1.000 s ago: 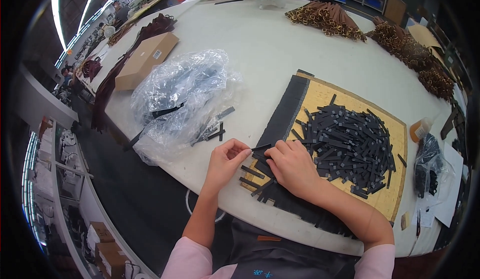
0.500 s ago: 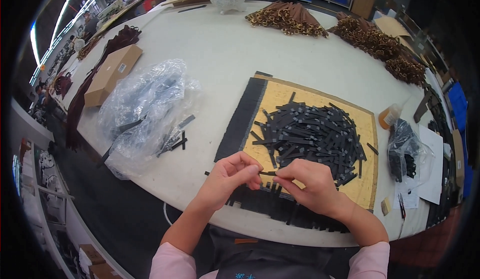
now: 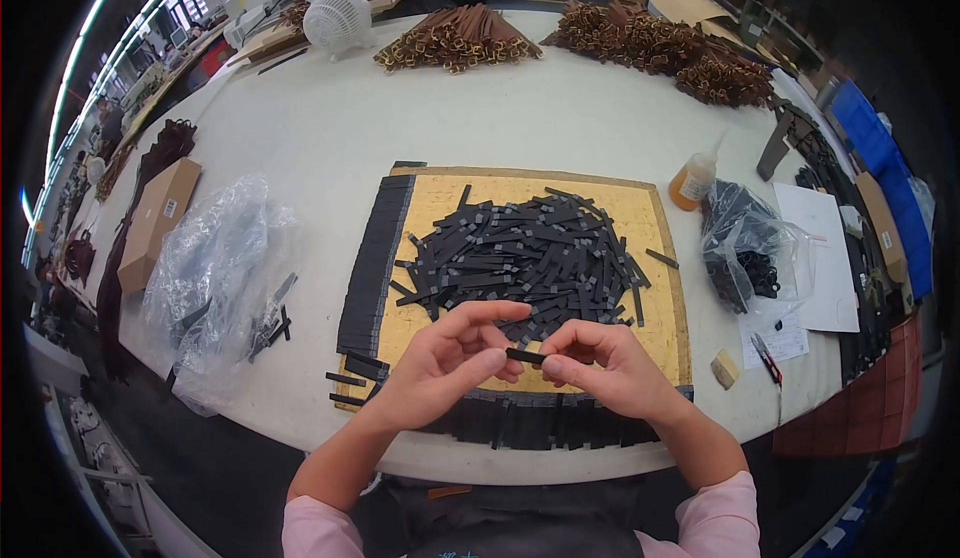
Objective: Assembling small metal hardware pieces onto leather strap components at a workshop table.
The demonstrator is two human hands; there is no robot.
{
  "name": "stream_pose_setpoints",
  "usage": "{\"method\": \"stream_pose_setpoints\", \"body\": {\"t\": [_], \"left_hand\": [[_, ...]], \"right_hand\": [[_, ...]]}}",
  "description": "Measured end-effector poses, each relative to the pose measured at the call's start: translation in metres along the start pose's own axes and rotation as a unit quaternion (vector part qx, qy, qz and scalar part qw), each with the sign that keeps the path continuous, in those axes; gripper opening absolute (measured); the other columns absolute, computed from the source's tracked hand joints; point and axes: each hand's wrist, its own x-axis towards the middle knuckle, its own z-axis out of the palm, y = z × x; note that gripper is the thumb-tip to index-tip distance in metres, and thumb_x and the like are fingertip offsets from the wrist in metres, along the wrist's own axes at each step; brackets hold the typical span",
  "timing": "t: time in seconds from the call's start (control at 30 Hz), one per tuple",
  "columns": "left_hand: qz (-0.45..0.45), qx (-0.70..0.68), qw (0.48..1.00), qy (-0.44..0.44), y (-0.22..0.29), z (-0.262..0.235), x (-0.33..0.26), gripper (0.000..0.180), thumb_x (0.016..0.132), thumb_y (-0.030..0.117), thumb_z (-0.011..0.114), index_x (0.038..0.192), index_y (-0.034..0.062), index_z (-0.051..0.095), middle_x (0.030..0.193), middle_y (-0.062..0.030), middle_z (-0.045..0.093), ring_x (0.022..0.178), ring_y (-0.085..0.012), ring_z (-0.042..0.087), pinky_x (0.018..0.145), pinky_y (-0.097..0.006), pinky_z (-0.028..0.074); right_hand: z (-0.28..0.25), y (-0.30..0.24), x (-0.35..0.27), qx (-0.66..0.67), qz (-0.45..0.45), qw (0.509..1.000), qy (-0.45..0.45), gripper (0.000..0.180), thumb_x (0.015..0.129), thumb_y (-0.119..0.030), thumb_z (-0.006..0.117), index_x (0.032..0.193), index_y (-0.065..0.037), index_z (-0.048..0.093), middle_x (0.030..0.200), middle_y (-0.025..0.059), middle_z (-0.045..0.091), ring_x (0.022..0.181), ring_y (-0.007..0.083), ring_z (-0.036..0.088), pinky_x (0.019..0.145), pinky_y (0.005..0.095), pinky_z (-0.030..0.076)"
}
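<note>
Just in front of the pile, a short black strip (image 3: 526, 356) is held level between my two hands. My right hand (image 3: 612, 366) pinches its right end between thumb and fingertips. The left end lies at the thumb and curled fingers of my left hand (image 3: 447, 362), whose index finger stretches out above. Behind the hands, a loose heap of black strips (image 3: 520, 258) with grey ends covers the middle of a yellow board (image 3: 655, 343). More strips lie side by side along the board's left edge (image 3: 375, 258) and front edge.
On the left are a crumpled clear plastic bag (image 3: 205, 288) and a brown carton (image 3: 160, 223). To the right stand an amber liquid bottle (image 3: 692, 183), a bag of black pieces (image 3: 745, 258), snips (image 3: 768, 358) and a tan block (image 3: 725, 369). Brown strap bundles (image 3: 460, 43) and a white fan (image 3: 338, 20) lie beyond.
The view has shifted, so the table's things appear further left. My left index finger has lifted away from its thumb. The strip remains between my hands, now showing its broad face more.
</note>
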Motion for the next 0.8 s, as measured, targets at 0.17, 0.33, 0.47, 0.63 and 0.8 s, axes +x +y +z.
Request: {"method": "stream_pose_setpoints", "body": {"t": [0.17, 0.33, 0.47, 0.63, 0.8], "left_hand": [[-0.139, 0.02, 0.972, -0.186, -0.018, -0.01, 0.006, 0.023, 0.103, 0.013, 0.057, 0.12, 0.001, 0.068, 0.089, -0.0023, 0.066, 0.076, -0.0066, 0.063, 0.068, -0.021, 0.052], [-0.143, 0.139, 0.962, -0.185, -0.02, -0.019, 0.004, 0.011, 0.098, 0.012, 0.064, 0.104, 0.0061, 0.071, 0.079, 0.0012, 0.064, 0.069, -0.0041, 0.059, 0.057, -0.019, 0.045], [0.047, 0.355, 0.92, -0.158, -0.026, -0.024, 0.003, 0.014, 0.09, 0.006, 0.067, 0.103, 0.003, 0.07, 0.079, -0.0019, 0.062, 0.068, -0.0066, 0.059, 0.057, -0.021, 0.046], [0.055, 0.28, 0.958, -0.038, -0.028, -0.014, -0.002, 0.013, 0.087, 0.001, 0.07, 0.1, -0.0008, 0.068, 0.084, -0.0064, 0.063, 0.068, -0.0101, 0.063, 0.061, -0.023, 0.05], [0.124, 0.393, 0.908, 0.071, -0.045, -0.012, -0.007, 0.009, 0.088, -0.002, 0.072, 0.097, -0.0035, 0.07, 0.091, -0.0112, 0.072, 0.075, -0.0129, 0.07, 0.068, -0.024, 0.055]], "right_hand": [[-0.008, 0.018, 0.002, 0.124, 0.032, 0.983, -0.133, 0.016, 0.1, -0.01, 0.062, 0.107, 0.003, 0.067, 0.091, 0.0021, 0.068, 0.081, 0.0065, 0.06, 0.075, 0.0229, 0.051], [-0.005, 0.021, 0.001, 0.034, 0.047, 0.995, -0.085, 0.019, 0.098, -0.007, 0.063, 0.112, 0.003, 0.07, 0.093, 0.0041, 0.07, 0.084, 0.0082, 0.063, 0.077, 0.0234, 0.052], [0.0, 0.019, 0.004, -0.042, 0.003, 0.997, -0.062, 0.026, 0.094, -0.008, 0.069, 0.118, 0.001, 0.069, 0.096, 0.007, 0.072, 0.087, 0.0099, 0.067, 0.079, 0.0237, 0.054], [0.008, 0.014, 0.006, -0.076, -0.002, 0.997, 0.029, 0.028, 0.089, -0.007, 0.074, 0.116, 0.002, 0.07, 0.098, 0.0094, 0.071, 0.085, 0.0129, 0.071, 0.077, 0.0252, 0.058], [0.018, 0.02, 0.007, -0.234, -0.132, 0.957, 0.108, 0.024, 0.085, 0.003, 0.075, 0.109, 0.003, 0.071, 0.094, 0.0108, 0.07, 0.077, 0.0154, 0.071, 0.072, 0.0235, 0.057]]}}
